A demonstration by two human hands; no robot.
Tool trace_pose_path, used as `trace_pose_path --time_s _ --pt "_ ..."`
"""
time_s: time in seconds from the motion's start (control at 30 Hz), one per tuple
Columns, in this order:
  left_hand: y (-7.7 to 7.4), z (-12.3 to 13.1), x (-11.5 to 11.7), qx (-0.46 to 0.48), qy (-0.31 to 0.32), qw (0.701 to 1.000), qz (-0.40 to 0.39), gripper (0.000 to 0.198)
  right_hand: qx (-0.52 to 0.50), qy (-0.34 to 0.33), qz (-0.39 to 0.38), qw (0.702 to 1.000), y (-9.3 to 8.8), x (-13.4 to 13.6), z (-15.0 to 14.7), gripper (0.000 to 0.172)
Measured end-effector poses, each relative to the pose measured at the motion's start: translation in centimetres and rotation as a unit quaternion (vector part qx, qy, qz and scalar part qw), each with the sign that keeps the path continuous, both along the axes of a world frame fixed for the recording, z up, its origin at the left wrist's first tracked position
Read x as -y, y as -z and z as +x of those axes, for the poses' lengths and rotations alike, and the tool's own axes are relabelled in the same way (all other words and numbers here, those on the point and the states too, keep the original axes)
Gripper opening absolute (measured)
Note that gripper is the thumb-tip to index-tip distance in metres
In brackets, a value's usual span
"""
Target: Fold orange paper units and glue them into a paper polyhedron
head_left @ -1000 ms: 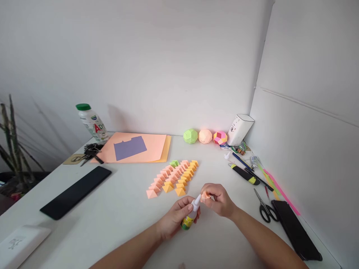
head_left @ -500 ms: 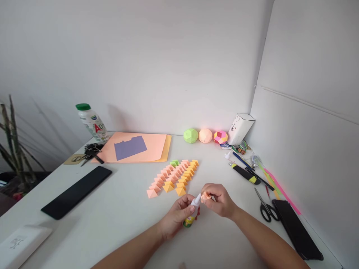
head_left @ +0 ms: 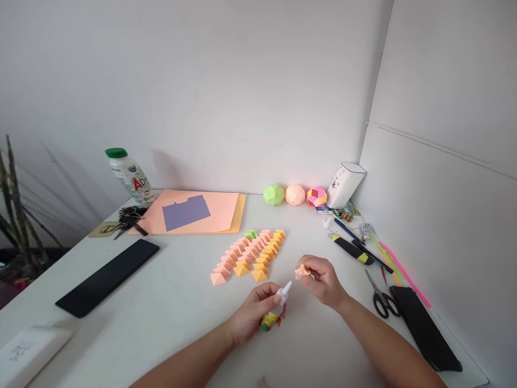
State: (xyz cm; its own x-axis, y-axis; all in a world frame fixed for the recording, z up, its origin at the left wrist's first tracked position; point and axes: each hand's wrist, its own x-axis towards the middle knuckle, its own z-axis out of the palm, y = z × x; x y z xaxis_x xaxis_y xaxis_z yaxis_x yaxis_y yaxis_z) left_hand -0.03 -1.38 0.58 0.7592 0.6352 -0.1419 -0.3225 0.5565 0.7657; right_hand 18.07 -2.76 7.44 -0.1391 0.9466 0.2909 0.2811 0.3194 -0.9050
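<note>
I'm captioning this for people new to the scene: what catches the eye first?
The two hands low in the middle: the left hand holds a small glue bottle, the right hand pinches an orange folded paper piece. Just behind them lie rows of folded paper pyramids, with three paper balls by the wall.

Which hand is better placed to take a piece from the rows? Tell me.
Probably the right hand: it holds only a small folded piece and is nearer the rows. The left hand is wrapped around the glue bottle.

peach folded paper piece (head_left: 301, 272), white glue bottle (head_left: 274, 307) — green-yellow label — white table (head_left: 173, 312), black scissors (head_left: 379, 299)
</note>
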Motion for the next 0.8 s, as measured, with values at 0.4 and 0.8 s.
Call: trace_pose_path --time_s 0.4,0.8 --pt "-0.6 -0.1 -0.1 0.015 -0.003 1.000 -0.012 0.035 -0.056 0.067 -0.043 0.995 -0.4 -0.5 0.5 0.030" --pt "0.1 0.2 -0.2 0.029 -0.010 0.999 -0.018 0.029 0.057 -0.053 -0.129 0.989 0.6 -0.2 -0.5 0.030"
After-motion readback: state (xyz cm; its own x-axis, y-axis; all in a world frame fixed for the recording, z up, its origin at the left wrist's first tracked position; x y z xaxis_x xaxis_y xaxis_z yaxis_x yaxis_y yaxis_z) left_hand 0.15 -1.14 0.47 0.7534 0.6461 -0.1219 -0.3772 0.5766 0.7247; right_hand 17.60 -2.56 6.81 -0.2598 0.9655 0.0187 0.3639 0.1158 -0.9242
